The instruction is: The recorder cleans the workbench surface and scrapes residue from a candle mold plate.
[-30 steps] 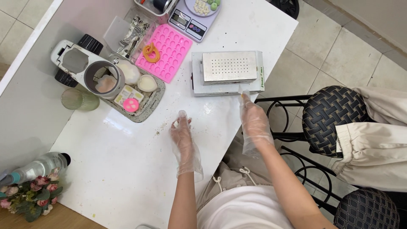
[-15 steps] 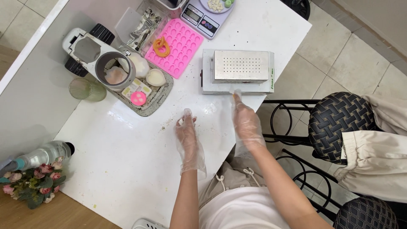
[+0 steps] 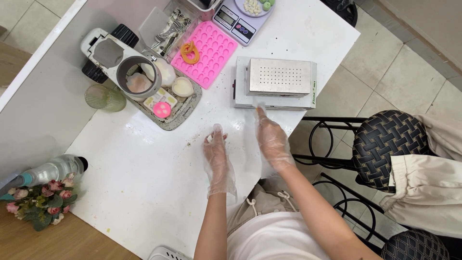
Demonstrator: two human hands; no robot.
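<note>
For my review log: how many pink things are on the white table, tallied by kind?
Pink silicone mould: 1
Pink round piece on the grey tray: 1
Total: 2
The pink flowers sit off the table's edge, so they are not counted.

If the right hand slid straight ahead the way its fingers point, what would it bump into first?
Probably the white box-shaped machine with a perforated metal top. The gloved right hand points up the white table at it, fingertips nearly at its front edge.
</note>
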